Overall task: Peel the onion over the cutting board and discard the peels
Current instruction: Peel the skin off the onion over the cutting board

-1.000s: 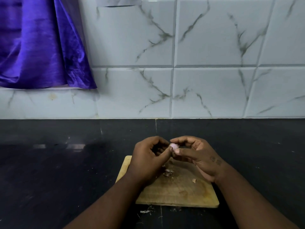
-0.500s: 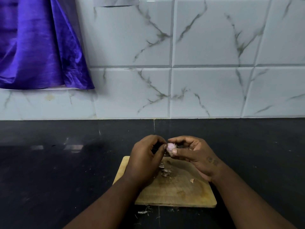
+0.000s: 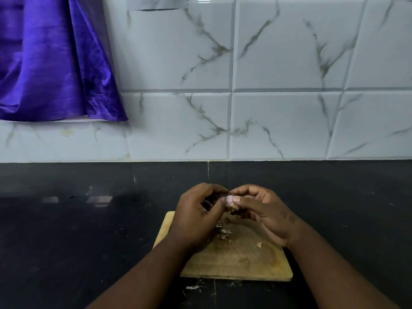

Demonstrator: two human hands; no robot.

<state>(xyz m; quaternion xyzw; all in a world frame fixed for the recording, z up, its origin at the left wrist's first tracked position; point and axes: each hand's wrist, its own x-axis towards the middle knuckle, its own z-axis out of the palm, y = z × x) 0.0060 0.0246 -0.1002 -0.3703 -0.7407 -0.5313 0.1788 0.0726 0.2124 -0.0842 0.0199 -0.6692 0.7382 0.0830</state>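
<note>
1. Lower centre of the frame: a person's left hand and right hand meet above the far edge of a rectangular, light-brown wooden cutting board; both bare forearms rise from the bottom edge and converge toward the middle.
2. Held between the two hands, just above the board and not resting on it, is a small pale-pink onion; only a sliver of it shows between the fingertips, with a darker scrap of skin at its underside.
3. The right hand is turned with its thumb side toward the camera; its thumb lies flat across the onion's front and its fingers curl round the back, gripping it; the wrist is bent inward.
4. The left hand shows its back to the camera, knuckles arched; its fingers are curled in tight and its thumb tip touches the onion's left side, pinching at it; whether it holds a strip of peel cannot be told.
5. Beneath the hands, a cluster of dry brownish onion peels lies on the board; a single pale flake lies apart, to the right.
6. The board sits on a black polished stone countertop; thin stray scraps lie on the counter just before the board's near edge.
7. Behind, white marble-veined wall tiles fill the upper frame; a shiny purple cloth hangs at upper left.
</note>
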